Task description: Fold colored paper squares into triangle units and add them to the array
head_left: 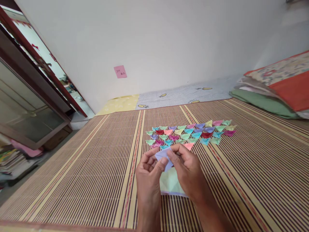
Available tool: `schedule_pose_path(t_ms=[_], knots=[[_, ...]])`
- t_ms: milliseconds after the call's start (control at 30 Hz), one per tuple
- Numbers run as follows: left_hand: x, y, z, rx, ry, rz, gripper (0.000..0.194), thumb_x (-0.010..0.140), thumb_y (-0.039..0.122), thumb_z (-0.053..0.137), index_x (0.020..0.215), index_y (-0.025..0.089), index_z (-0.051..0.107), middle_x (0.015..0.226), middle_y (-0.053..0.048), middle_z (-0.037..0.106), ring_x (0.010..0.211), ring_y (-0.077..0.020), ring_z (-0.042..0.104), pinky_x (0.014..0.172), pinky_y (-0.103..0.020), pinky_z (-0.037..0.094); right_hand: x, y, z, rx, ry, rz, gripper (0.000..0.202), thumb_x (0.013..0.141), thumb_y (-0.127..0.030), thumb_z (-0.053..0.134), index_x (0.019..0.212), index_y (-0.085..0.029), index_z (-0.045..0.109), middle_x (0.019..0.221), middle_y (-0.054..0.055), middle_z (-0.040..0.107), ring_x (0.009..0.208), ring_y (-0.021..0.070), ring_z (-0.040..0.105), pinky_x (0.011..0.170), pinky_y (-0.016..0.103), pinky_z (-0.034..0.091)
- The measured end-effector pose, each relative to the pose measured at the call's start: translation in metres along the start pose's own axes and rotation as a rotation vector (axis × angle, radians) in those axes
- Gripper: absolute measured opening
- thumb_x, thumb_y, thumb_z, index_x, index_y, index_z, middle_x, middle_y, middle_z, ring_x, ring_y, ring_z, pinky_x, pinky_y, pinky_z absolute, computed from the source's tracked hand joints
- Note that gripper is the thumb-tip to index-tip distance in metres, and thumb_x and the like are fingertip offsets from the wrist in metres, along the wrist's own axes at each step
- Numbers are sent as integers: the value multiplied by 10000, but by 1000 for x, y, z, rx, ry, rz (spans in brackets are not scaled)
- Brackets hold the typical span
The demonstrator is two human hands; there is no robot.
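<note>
Between both hands is a small lavender piece of paper [169,165], partly folded, with a crease showing. My left hand [151,169] pinches its left side between thumb and fingers. On the other side my right hand [187,164] grips it, thumb pressed on the top face. Below the hands lies a pale green sheet of paper [172,180], with a lavender edge under it; the wrists partly hide it. Just beyond the fingertips, several small folded paper boats [185,136] in many colours stand in rows, the nearest partly hidden by my hands.
A striped bamboo mat [96,167] covers the bed. Folded bedding [272,100] is piled at the back right. A pink note [120,71] sticks to the white wall. At the left are a door [31,100] and a stack of books [13,159].
</note>
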State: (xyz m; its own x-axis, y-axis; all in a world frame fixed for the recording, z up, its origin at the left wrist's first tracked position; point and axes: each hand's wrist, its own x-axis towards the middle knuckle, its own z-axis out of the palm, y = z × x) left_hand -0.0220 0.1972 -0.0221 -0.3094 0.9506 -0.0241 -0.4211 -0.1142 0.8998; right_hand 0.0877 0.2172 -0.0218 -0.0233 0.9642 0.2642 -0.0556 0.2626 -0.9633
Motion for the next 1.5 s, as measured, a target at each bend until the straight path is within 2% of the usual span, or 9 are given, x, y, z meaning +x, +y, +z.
schedule_pose_path(t_ms=[167,433,600,733,833,933,1033,1367,1500], knots=[[-1,-2,-1,33,6,48,259,701,354,890,708,153,726,648,10,608,624,-107,531,626,-211,458,3,1,-2,-17,69,-27,249,951,-409,597,805,-208,607,628,-29,554,552,133,503,498,239,385],[1,-4,-9,89,31,112,291,739,386,867,729,167,675,648,10,635,595,-118,569,587,-211,473,9,-3,-19,-81,-227,-38,182,916,-353,663,823,-198,680,770,9,658,742,169,603,684,276,478],[-2,-3,-7,320,-79,157,236,796,362,816,748,164,698,666,-22,657,620,-149,582,584,-232,478,7,-6,-18,-98,-196,-56,175,912,-356,671,868,-197,729,799,22,689,771,184,635,690,285,488],[-6,-5,-2,420,-13,235,159,781,286,826,812,184,709,749,-20,675,697,-161,615,640,-237,502,6,-2,-14,-74,-88,-38,231,926,-350,638,768,-191,694,719,9,646,692,164,591,627,266,462],[-6,-6,0,357,-78,166,201,759,275,839,896,186,721,785,-34,709,735,-178,651,670,-254,525,8,3,-16,12,24,25,246,893,-403,674,779,-187,695,687,1,623,625,149,556,556,247,447],[-5,-7,2,311,-154,87,180,778,314,822,802,166,723,700,-42,710,661,-169,644,616,-243,492,9,4,-17,98,77,65,265,870,-435,694,782,-185,689,626,-16,588,533,130,531,484,231,436],[-5,-4,1,330,-173,58,264,821,367,789,692,168,672,626,-26,683,599,-146,603,572,-227,443,9,3,-15,164,84,89,278,876,-448,700,779,-189,675,577,-34,562,469,114,512,441,216,420],[-4,-1,-4,375,-141,150,331,896,388,714,659,166,652,606,13,579,598,-113,512,580,-210,417,7,4,-11,114,60,66,254,869,-402,706,745,-181,687,627,-30,546,562,111,463,507,217,383],[-1,1,-10,300,-132,109,201,873,368,751,835,184,682,664,23,613,613,-114,546,590,-207,454,10,10,-13,143,55,121,226,815,-388,761,744,-183,697,634,-25,571,571,117,470,508,224,382]])
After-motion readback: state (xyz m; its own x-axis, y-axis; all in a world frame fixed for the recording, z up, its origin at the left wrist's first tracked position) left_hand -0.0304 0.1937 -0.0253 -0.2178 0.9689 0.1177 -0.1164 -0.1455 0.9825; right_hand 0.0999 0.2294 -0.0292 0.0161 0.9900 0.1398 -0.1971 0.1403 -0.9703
